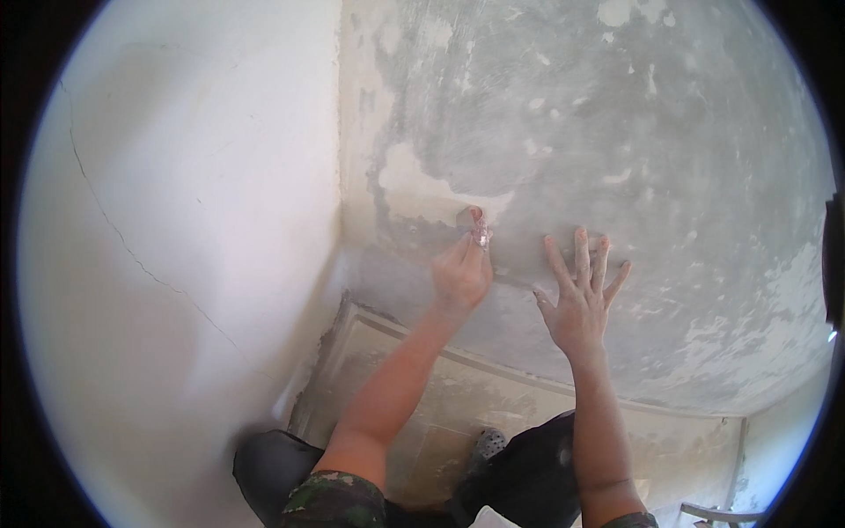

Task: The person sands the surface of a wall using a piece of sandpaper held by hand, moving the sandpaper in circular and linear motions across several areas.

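Note:
My left hand grips a small tool with a reddish, shiny part, against the patchy grey plastered wall. The tool's working end is mostly hidden, so its exact kind cannot be told. Just above it lies a pale, bare-looking patch with ragged edges. To the right, my right hand rests palm down on the same wall, fingers spread, holding nothing. Its fingertips look dusty.
A white wall with a long thin crack meets the grey wall at a corner on the left. Below run a skirting edge and a tiled floor. A curved bar stands at the lower right.

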Demonstrator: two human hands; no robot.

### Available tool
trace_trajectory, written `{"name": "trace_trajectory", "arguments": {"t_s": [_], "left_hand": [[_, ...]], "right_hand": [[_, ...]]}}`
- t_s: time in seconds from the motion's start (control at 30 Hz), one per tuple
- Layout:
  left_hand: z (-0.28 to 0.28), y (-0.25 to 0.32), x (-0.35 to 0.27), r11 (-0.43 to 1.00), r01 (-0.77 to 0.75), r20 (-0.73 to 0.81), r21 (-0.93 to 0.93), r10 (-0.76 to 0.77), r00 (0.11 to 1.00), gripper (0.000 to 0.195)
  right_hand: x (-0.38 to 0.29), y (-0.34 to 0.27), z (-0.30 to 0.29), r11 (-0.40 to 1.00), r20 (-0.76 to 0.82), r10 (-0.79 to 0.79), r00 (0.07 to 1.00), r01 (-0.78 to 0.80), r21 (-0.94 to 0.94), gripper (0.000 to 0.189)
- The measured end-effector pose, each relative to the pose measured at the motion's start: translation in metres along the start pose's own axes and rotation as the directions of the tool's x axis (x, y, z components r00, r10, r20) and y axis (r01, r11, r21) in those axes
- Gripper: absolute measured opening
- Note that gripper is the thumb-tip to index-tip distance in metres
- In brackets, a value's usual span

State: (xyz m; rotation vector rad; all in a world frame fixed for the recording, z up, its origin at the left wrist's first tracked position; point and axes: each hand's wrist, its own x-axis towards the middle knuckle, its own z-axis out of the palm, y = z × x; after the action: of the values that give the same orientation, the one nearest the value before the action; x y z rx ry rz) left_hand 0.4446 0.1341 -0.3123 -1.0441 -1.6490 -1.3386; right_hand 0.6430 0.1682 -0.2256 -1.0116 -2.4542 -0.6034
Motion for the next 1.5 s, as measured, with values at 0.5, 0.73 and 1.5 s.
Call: {"name": "trace_trajectory", "arguments": {"t_s": [0.5, 0.73, 1.5], "left_hand": [[-0.019, -0.043, 0.020, 0.801, 0.555, 0.101, -0.225, -0.547, 0.831, 0.037], [-0.018, -0.003, 0.021, 0.985, -0.053, 0.427, -0.163, 0.119, 0.897, 0.043], [-0.036, 0.047, 0.083, 0.687, 0.303, 0.345, -0.661, -0.081, 0.935, 0.018]], "right_hand": [[0.008, -0.026, 0.011, 0.990, 0.027, 0.064, 0.998, -0.067, 0.123, 0.105], [0.005, -0.020, 0.030, 0.994, -0.073, 0.073, 0.995, -0.067, 0.086, 0.106], [0.028, -0.071, -0.048, 0.872, -0.323, 0.260, 0.910, -0.078, 0.483, 0.077]]}}
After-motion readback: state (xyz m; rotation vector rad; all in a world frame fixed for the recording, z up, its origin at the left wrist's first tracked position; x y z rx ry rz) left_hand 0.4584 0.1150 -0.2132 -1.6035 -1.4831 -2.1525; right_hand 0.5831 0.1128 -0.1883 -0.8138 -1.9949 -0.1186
